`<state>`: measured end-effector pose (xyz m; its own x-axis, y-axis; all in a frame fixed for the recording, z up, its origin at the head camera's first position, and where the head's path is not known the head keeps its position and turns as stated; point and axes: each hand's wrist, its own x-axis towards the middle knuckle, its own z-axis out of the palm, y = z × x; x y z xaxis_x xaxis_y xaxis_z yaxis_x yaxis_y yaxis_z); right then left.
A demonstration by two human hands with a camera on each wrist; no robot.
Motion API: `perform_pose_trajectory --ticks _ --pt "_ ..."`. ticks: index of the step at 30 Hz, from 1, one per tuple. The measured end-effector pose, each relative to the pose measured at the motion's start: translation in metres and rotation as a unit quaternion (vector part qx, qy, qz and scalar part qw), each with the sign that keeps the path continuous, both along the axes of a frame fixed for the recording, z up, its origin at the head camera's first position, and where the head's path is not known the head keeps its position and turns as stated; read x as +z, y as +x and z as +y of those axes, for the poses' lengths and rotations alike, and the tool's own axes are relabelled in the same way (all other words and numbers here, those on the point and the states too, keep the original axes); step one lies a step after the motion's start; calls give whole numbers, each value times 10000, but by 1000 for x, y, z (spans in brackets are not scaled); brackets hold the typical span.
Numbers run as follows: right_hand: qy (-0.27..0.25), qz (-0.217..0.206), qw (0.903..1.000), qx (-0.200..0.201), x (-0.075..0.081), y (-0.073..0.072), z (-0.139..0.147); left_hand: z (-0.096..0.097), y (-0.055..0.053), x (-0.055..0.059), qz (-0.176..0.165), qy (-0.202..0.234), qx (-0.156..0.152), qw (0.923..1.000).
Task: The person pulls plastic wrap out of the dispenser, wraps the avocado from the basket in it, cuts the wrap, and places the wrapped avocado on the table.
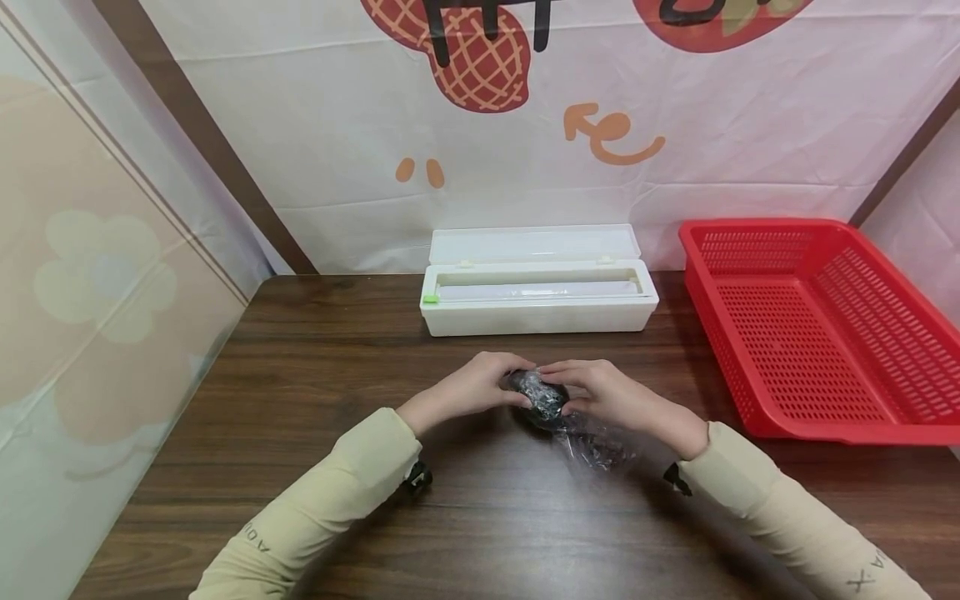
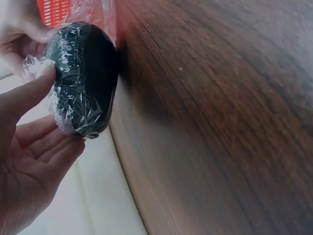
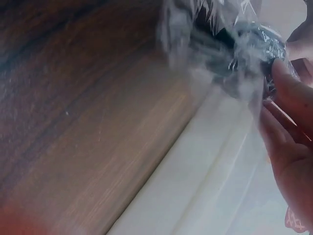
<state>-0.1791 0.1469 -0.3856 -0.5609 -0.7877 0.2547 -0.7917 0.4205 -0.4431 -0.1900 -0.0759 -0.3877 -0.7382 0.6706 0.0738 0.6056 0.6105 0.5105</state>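
Note:
A dark green, nearly black oval thing (image 1: 542, 400), like a small smooth-skinned fruit or vegetable, is wrapped in crinkled cling film. In the head view it lies between both hands, low over the table. My left hand (image 1: 480, 385) grips its left end, thumb (image 2: 36, 90) on the film and fingers curled at its end in the left wrist view. From the other side my right hand (image 1: 611, 392) holds the wrapped thing, thumb and fingers bent round its right end. Loose cling film (image 1: 596, 442) trails from it toward the right and the front.
Behind the hands stands a white cling film dispenser (image 1: 536, 318), lid raised, a roll inside. A red plastic basket (image 1: 806, 325) sits to the right. The brown wooden table (image 1: 315, 358) ends at a patterned cloth backdrop (image 1: 337, 125).

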Motion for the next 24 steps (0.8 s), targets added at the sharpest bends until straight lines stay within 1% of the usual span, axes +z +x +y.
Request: perform_pose_trajectory --ticks 5,9,12,16,24 --pt "79 97 9999 -83 2 1 0 0 3 2 37 -133 216 9997" --pt "134 101 9998 -113 4 2 -1 0 6 3 177 -325 357 9987" --pt "131 211 9996 -159 4 3 -2 0 7 3 253 -450 496 9974" --pt "122 293 9992 -249 5 4 -2 0 10 2 252 -507 648 9963" --pt "100 16 9997 -215 5 6 -5 2 16 -1 525 -651 712 9940"
